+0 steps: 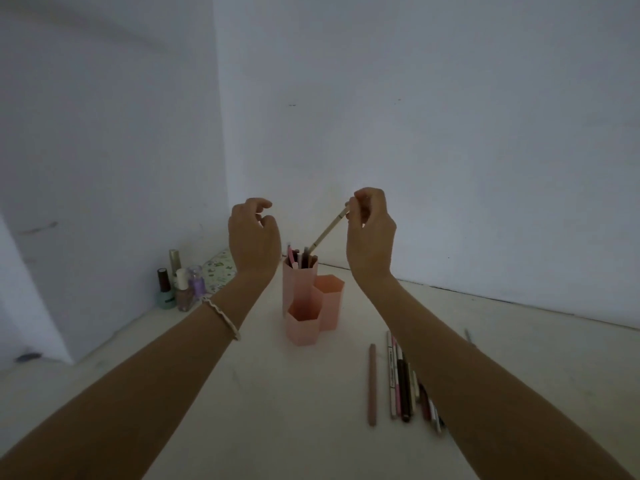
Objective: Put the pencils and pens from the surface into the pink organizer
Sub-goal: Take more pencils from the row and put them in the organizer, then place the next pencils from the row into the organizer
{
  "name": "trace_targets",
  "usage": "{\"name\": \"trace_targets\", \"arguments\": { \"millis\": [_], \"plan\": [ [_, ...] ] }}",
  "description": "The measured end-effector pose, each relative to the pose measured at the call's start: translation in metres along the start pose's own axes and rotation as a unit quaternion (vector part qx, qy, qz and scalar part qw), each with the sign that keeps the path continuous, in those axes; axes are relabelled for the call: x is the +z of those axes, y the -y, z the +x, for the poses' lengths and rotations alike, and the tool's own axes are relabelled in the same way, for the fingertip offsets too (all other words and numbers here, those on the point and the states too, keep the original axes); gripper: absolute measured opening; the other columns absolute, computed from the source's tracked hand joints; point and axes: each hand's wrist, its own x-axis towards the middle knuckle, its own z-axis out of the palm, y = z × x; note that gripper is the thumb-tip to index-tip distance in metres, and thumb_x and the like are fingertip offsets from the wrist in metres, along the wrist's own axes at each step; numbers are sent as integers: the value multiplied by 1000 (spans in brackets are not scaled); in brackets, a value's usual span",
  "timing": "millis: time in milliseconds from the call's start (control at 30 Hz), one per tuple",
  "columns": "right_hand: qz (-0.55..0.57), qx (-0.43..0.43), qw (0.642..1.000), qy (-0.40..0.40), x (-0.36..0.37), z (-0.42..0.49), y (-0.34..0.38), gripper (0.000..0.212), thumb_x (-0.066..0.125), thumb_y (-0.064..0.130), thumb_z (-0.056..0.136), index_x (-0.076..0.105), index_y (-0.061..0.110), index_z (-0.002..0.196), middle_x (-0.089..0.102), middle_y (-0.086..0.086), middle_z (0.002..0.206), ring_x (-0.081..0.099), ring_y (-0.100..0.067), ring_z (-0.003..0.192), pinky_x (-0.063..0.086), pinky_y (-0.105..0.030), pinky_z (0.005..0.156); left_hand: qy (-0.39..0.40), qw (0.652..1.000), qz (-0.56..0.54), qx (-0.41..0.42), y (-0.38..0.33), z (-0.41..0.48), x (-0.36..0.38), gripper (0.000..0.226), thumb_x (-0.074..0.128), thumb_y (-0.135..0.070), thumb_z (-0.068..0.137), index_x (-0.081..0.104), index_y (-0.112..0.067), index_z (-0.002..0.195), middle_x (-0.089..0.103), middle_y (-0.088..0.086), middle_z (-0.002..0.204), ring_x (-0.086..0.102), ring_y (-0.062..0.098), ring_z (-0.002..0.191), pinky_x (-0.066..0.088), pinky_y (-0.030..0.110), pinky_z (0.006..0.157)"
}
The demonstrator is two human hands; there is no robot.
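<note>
Pink organizer (pixel 300 292) on table (pixel 242 393), tallest cell already holding several pens; right hand (pixel 370 233) fingers pinching a pale pencil (pixel 329 232), tip at that cell's mouth; left hand (pixel 254 237) fingers loosely spread, empty; loose pens (pixel 401 382) near right forearm still to load

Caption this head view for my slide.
Right hand lowers a pencil into the pink organizer's tallest cup; left hand hovers empty.
</note>
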Motion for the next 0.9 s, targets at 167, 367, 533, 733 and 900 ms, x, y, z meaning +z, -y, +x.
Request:
{"name": "trace_targets", "arguments": {
  "millis": [167,367,533,733,900],
  "plan": [
    [-111,-21,981,157,13,-16,-17,11,51,15,98,62,14,98,65,2,88,59,-9,74,52,-21,71,21,999,-36,24,-22,-15,5,27,48,-3,85,60,-17,105,58,-2,106,53,6,82,45,19,74],
    [-153,17,983,96,-20,-12,-27,22,52,11,93,66,12,110,68,-1,105,60,-9,83,49,-21,79,147,987,-5,64,-45,-56,28,15,53,-6,78,51,-20,83,55,-5,80,52,12,71,42,23,64],
    [-210,90,966,118,-72,-1,-41,22,51,8,91,66,12,107,66,3,92,56,-6,72,42,-14,68,475,842,251,52,-45,-112,59,14,55,-22,85,57,-14,95,62,-2,81,62,13,70,47,26,61],
    [-301,196,905,227,-107,-8,-60,17,55,12,89,67,10,100,67,-5,96,59,-15,76,51,-28,70,540,789,294,27,-26,-154,70,26,57,-12,90,54,-7,115,58,9,117,61,25,103,48,28,71],
    [-370,228,842,320,-107,-24,-72,21,55,9,85,69,-6,88,72,-17,86,67,-27,73,55,-34,66,437,873,211,59,-40,-122,70,19,56,-13,88,56,-15,107,62,3,105,63,20,90,52,31,75]
  ]
}}
